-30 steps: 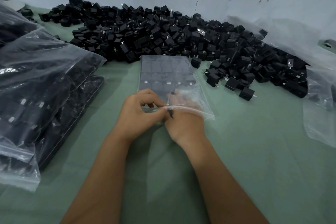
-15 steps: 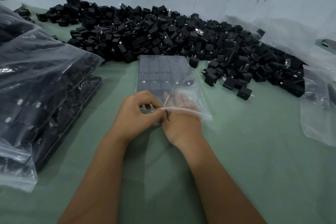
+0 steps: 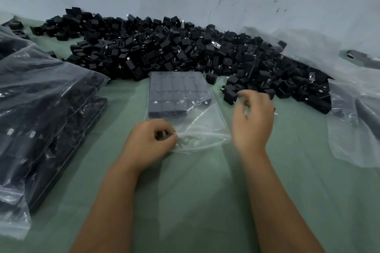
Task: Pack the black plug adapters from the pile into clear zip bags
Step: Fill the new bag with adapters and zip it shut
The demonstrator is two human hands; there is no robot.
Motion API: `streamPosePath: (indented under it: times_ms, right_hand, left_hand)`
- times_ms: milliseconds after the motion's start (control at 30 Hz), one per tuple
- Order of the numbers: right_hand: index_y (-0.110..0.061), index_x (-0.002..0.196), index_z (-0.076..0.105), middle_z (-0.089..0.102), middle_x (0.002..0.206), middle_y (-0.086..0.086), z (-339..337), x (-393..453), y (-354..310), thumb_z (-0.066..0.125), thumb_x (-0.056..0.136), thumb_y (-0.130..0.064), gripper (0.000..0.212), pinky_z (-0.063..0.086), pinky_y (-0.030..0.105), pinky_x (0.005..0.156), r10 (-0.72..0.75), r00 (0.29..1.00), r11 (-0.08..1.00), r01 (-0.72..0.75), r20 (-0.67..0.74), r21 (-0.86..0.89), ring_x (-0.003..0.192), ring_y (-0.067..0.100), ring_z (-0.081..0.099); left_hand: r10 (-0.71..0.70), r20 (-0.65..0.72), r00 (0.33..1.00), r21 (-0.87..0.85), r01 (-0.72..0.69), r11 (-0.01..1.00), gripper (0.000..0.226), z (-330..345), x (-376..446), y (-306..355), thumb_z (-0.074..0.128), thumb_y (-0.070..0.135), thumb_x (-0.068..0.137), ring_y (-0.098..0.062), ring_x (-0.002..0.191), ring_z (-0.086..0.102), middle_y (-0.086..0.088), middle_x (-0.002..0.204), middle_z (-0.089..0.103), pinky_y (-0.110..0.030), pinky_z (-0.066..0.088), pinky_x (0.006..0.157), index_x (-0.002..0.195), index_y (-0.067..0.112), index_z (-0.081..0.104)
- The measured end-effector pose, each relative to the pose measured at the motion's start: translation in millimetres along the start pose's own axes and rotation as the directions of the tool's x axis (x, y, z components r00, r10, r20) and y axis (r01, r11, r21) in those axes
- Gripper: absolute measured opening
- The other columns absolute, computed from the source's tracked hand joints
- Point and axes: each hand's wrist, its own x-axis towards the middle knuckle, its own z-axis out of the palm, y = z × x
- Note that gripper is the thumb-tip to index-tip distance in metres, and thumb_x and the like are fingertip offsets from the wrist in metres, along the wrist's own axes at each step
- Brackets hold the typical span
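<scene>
Left hand (image 3: 151, 142) pinches the near lip of the zip bag (image 3: 181, 107), mouth gaping toward the right hand (image 3: 251, 119). Right hand hovers blurred beside the pile of plug adapters (image 3: 185, 51); fingers loosely curled, apparently holding nothing. Bag lies just beyond both hands, adapters in rows, last row short. Best practice, I'd judge: keep the lip lifted, slide each adapter flat against its row. Filled bags (image 3: 41, 109) left of left hand, cut off.
</scene>
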Motion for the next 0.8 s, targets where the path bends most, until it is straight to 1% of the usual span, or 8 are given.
streamPosePath:
  times_ms: [133, 233, 333, 433, 500, 567, 667, 800]
  right_hand:
    - [-0.022, 0.142, 0.041, 0.033, 0.145, 0.015, -7, 28, 51, 0.053, 0.09, -0.025, 0.053, 0.029, 0.042, 0.106, 0.326, 0.937, 0.879, -0.253, 0.123, -0.404, 0.129, 0.032, 0.032]
    - [-0.024, 0.143, 0.037, 0.039, 0.142, 0.013, -9, 26, 74, 0.05, 0.092, -0.032, 0.054, 0.026, 0.043, 0.106, 0.435, 0.875, 0.807, -0.275, 0.212, -0.523, 0.129, 0.034, 0.032]
    - [-0.025, 0.121, 0.053, 0.057, 0.118, 0.01, -6, 22, 78, 0.057, 0.088, -0.028, 0.033, 0.035, 0.042, 0.094, 0.335, 0.926, 0.854, -0.22, 0.174, -0.471, 0.112, 0.033, 0.043]
    - [-0.021, 0.104, 0.057, 0.061, 0.105, 0.007, -6, 18, 75, 0.06, 0.084, -0.019, 0.021, 0.041, 0.04, 0.087, 0.239, 0.96, 0.915, -0.172, 0.147, -0.364, 0.102, 0.029, 0.048]
    - [-0.02, 0.11, 0.058, 0.06, 0.109, 0.002, -9, 11, 66, 0.064, 0.082, -0.015, 0.029, 0.041, 0.03, 0.087, 0.211, 0.971, 0.96, -0.185, 0.109, -0.21, 0.104, 0.022, 0.05]
    - [-0.019, 0.12, 0.056, 0.054, 0.115, -0.007, -12, 0, 46, 0.071, 0.079, -0.013, 0.044, 0.036, 0.012, 0.089, 0.17, 0.983, 0.985, -0.17, 0.062, -0.015, 0.106, 0.01, 0.052]
    - [-0.015, 0.119, 0.058, 0.053, 0.12, -0.006, -14, -29, 10, 0.074, 0.078, -0.014, 0.043, 0.029, 0.003, 0.097, -0.052, 0.998, 0.989, 0.045, 0.042, 0.142, 0.113, 0.004, 0.05]
    - [-0.01, 0.112, 0.058, 0.052, 0.121, 0.005, -10, -66, -24, 0.068, 0.081, -0.022, 0.035, 0.042, 0.019, 0.095, -0.441, 0.895, 0.885, 0.423, 0.061, 0.193, 0.11, 0.017, 0.054]
  left_hand:
    - [-0.017, 0.015, 1.0, -0.006, 0.017, 1.0, 0.012, 1, 1, 0, 0.075, 0.009, 0.078, -0.005, 0.054, 0.05, 0.009, 0.059, 0.061, -0.025, 0.041, 0.059, 0.071, 0.018, 0.072]
    - [-0.018, 0.021, 1.0, -0.002, 0.018, 1.0, 0.012, 1, 2, -1, 0.075, 0.009, 0.078, -0.009, 0.057, 0.053, 0.007, 0.061, 0.063, -0.026, 0.044, 0.06, 0.071, 0.018, 0.071]
    - [-0.007, 0.018, 1.0, 0.012, 0.007, 1.0, 0.007, 2, 3, 0, 0.073, 0.017, 0.078, -0.012, 0.062, 0.058, 0.006, 0.065, 0.065, -0.028, 0.047, 0.064, 0.071, 0.019, 0.071]
    - [-0.007, 0.013, 1.0, 0.017, 0.007, 1.0, 0.014, 2, 3, -1, 0.073, 0.01, 0.079, -0.012, 0.064, 0.059, 0.007, 0.065, 0.065, -0.029, 0.047, 0.064, 0.07, 0.02, 0.07]
    - [-0.015, 0.013, 1.0, 0.008, 0.015, 1.0, 0.017, 3, 2, -2, 0.073, 0.01, 0.08, -0.01, 0.063, 0.058, 0.01, 0.066, 0.064, -0.028, 0.047, 0.063, 0.069, 0.022, 0.069]
    - [-0.005, -0.007, 1.0, 0.001, 0.005, 1.0, 0.019, 2, 1, -1, 0.072, 0.011, 0.081, -0.005, 0.062, 0.055, 0.013, 0.068, 0.064, -0.02, 0.042, 0.06, 0.068, 0.024, 0.067]
    - [0.043, -0.108, 0.993, 0.001, -0.043, 0.999, 0.017, 3, -1, 2, 0.073, 0.011, 0.082, -0.008, 0.068, 0.055, 0.01, 0.068, 0.062, -0.016, 0.038, 0.06, 0.07, 0.021, 0.068]
    - [0.125, -0.193, 0.973, -0.001, -0.128, 0.992, 0.012, 4, -5, 10, 0.069, 0.018, 0.083, -0.008, 0.068, 0.055, 0.01, 0.071, 0.061, -0.018, 0.039, 0.065, 0.071, 0.019, 0.067]
